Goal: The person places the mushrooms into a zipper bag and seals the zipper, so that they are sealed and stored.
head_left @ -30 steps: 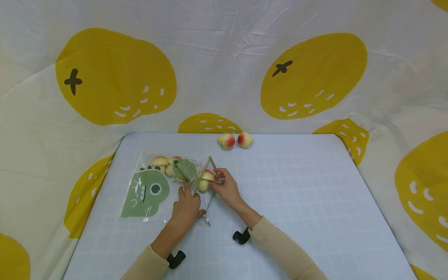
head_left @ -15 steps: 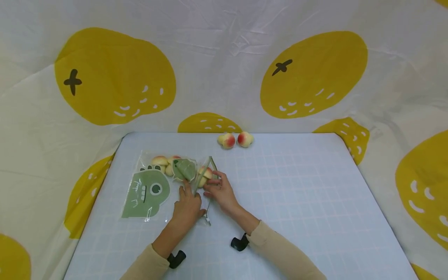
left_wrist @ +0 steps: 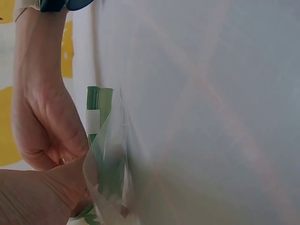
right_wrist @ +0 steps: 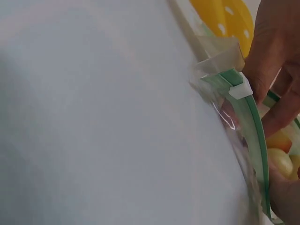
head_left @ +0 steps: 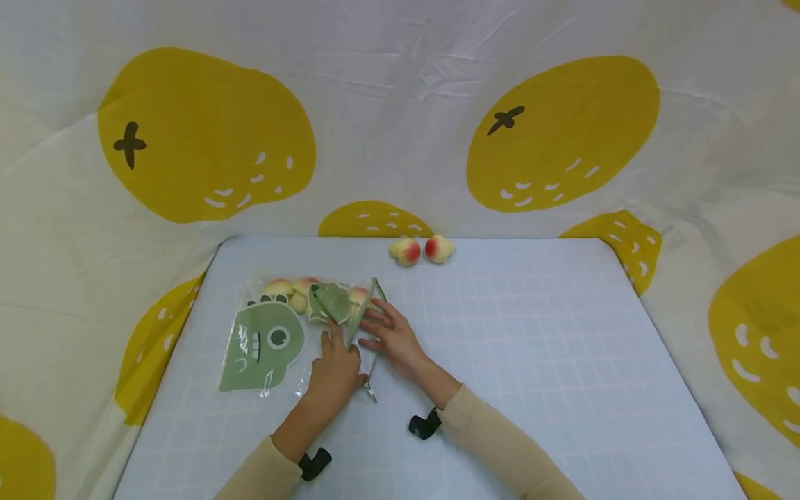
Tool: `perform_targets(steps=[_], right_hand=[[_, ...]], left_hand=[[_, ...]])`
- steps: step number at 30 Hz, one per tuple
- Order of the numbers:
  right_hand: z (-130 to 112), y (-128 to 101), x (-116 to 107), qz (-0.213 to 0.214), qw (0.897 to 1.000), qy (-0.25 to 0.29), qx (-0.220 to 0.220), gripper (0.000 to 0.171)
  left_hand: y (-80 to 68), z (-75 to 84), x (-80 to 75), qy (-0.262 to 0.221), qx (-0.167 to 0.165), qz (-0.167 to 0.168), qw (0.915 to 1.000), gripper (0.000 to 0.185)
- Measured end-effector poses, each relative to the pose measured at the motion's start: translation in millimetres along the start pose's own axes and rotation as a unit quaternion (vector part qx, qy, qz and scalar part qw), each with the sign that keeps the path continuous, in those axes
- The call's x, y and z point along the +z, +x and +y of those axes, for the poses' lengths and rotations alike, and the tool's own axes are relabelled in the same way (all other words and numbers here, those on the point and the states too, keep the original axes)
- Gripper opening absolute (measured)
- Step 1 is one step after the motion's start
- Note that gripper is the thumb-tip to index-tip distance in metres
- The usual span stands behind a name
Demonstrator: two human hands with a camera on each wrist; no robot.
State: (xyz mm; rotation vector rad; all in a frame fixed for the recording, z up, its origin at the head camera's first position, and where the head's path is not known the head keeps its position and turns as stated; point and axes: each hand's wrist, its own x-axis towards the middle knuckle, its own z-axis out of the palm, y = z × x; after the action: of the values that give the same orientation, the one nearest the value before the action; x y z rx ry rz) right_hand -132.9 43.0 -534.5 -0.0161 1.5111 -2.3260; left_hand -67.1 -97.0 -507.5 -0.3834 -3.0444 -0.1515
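A clear zip bag [head_left: 269, 333] with a green dinosaur print lies on the left of the pale blue grid mat [head_left: 531, 361]. Several peaches [head_left: 281, 287] show inside it, one [head_left: 358, 295] just inside the mouth. My left hand [head_left: 334, 368] pinches the near side of the bag's mouth and holds its green zip edge [head_left: 370, 305] raised. My right hand [head_left: 387, 335] lies at the mouth with fingers straight and spread, holding nothing. In the right wrist view the zip strip [right_wrist: 251, 126] with its white slider [right_wrist: 241, 89] stands up, with peaches [right_wrist: 280, 161] behind it. The left wrist view shows the zip end [left_wrist: 99, 136].
Two loose peaches [head_left: 409, 251] [head_left: 438, 248] sit together at the mat's far edge. A white cloth with large yellow fruit prints [head_left: 562, 132] drapes behind and around the mat. The mat's right half is bare.
The peach my right hand held at the bag's mouth has gone inside the bag. The right hand let it go and its fingers straightened. The left hand kept its hold.
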Motion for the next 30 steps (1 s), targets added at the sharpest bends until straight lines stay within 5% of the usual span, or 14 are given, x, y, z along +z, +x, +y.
perform_targets(steps=[8,18,30], right_hand=[[-0.7,5.3,3.5,-0.058,0.997,-0.004,0.055,0.064],[2.8,8.2,2.7,-0.067,0.995,-0.023,0.071,0.061],[1.5,9.8,7.7,-0.089,0.978,-0.185,0.044,0.053]], left_hand=[[2.3,-0.6,-2.7,0.009,0.005,-0.016,0.9998,0.064],[-0.7,-1.4,-1.1,0.015,-0.006,-0.009,0.9998,0.066],[-3.7,-2.0,0.5,0.038,-0.015,0.019,0.999,0.071]])
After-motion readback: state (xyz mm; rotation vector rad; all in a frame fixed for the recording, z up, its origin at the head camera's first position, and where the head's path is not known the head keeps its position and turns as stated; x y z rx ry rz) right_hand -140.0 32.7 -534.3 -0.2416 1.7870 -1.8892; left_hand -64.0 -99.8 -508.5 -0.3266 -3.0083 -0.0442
